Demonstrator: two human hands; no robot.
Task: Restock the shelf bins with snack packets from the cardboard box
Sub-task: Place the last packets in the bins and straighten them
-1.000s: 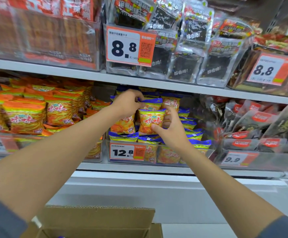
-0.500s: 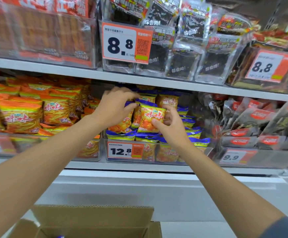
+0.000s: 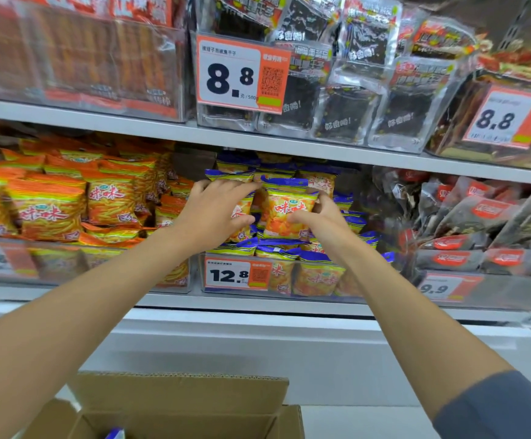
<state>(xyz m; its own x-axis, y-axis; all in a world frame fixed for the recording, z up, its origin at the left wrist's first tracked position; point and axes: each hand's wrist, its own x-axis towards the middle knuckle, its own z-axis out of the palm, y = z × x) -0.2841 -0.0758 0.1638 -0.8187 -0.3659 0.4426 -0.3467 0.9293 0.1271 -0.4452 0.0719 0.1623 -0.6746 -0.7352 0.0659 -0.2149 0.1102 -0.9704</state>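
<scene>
1. The left hand (image 3: 213,213) curls over the left packet (image 3: 242,208), fingers over its top and thumb underneath.
2. The right hand (image 3: 319,218) pinches the front packet (image 3: 286,213) at its 3 o'clock edge, thumb on the face and fingers behind.
3. Both packets stand upright on the heap in the bin (image 3: 292,294), which sits on the shelf at 12 o'clock from the box (image 3: 178,391). A blue packet corner (image 3: 115,434) shows inside the box.
4. The packets look light and puffed with air. The film is probably slick and will crumple, and the snacks inside likely break under a hard squeeze.
5. The best hold is likely the sealed blue band at 12 o'clock or the side seams at 3 and 9 o'clock, where the film is flat and nothing can be crushed.
6. Pillow-shaped packets tend to slide off one another, so set each one leaning back against the row behind.
7. Orange packets (image 3: 49,210) fill the bin at 9 o'clock and dark packets (image 3: 485,217) the one at 3 o'clock, so stray packets could tip over either wall.
</scene>
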